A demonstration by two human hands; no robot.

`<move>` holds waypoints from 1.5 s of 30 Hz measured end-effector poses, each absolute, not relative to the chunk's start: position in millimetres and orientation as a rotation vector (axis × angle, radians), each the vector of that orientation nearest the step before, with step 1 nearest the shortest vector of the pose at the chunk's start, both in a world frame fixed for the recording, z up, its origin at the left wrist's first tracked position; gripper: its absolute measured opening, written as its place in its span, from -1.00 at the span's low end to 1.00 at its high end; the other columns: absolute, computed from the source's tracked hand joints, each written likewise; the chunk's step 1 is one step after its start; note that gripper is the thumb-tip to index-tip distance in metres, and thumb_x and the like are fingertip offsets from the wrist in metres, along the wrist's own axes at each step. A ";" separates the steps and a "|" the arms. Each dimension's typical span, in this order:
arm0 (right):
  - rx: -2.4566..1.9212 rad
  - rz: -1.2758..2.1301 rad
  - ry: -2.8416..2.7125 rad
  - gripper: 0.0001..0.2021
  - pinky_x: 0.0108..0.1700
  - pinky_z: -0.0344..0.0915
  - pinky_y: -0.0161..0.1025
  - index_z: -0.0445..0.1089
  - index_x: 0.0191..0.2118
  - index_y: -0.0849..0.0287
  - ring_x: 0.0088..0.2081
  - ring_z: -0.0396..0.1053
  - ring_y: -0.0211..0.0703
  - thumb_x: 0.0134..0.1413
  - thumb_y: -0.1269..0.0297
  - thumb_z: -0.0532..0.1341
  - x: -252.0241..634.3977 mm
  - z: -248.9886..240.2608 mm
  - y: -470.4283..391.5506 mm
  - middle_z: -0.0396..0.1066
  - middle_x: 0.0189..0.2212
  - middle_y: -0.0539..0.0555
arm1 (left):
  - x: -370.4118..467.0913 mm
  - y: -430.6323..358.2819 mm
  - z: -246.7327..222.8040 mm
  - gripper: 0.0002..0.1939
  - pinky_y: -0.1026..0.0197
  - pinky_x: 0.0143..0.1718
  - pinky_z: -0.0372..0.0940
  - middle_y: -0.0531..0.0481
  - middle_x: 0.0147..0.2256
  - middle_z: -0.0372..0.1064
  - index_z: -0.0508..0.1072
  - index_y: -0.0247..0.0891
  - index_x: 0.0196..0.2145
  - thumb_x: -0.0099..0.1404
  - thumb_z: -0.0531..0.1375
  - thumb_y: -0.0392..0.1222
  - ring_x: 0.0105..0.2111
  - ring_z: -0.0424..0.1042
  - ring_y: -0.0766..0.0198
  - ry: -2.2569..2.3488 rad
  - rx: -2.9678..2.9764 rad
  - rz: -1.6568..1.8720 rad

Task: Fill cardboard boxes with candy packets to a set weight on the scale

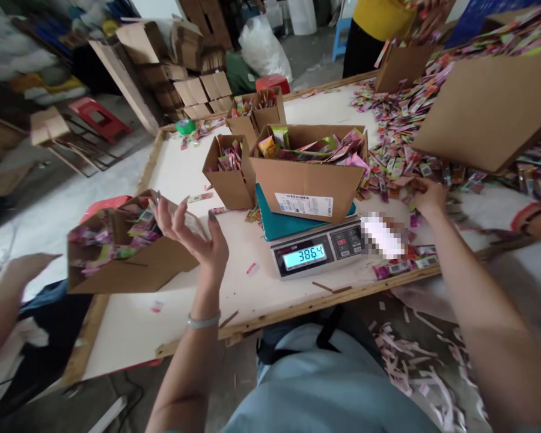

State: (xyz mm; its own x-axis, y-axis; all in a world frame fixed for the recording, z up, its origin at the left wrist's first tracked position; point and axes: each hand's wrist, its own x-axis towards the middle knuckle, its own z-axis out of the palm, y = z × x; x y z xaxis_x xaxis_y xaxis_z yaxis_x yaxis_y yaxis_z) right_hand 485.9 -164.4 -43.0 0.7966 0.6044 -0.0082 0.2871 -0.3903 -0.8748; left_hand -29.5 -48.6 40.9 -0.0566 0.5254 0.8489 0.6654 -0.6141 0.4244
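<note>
My left hand (193,234) is raised, palm up with its fingers spread, and holds nothing. It is just right of a carton (130,273) filled with small candy-like packets. My right hand (428,197) reaches to the edge of the loose packet pile (394,165). Its fingers are drawn together among the packets; what they hold is too small to make out. Between my hands, a digital scale (288,273) with a lit display bears an open carton (304,186) of packets, a white label on its front. A blurred-out patch covers something beside the scale.
Several smaller packet-filled boxes (228,186) stand behind the scale. A large tilted carton (487,111) rests over the pile at right. Another person (383,24) in yellow stands across the table; other people's arms (538,216) show at both sides. Paper scraps (415,361) litter the floor.
</note>
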 end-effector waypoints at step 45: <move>-1.361 0.535 -1.210 -0.87 -0.65 0.18 -0.48 0.40 -0.09 0.08 -0.67 0.12 -0.59 0.50 0.16 0.21 388.3 192.7 -63.0 0.49 -0.35 -0.16 | -25.6 -30.6 17.9 -0.48 -0.22 0.51 0.03 -0.23 0.49 0.02 0.23 -0.03 0.33 0.48 0.16 -0.01 0.56 -0.05 -0.01 -1.224 -2.147 -1.899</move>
State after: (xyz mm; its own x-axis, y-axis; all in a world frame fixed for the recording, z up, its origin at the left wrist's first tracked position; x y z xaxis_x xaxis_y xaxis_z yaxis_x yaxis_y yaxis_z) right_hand 388.3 -63.0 192.7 0.3582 0.8709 0.3366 0.3368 0.2157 -0.9165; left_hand -25.6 -30.6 17.9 -0.0506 0.5255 0.8493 0.5564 -0.6914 0.4609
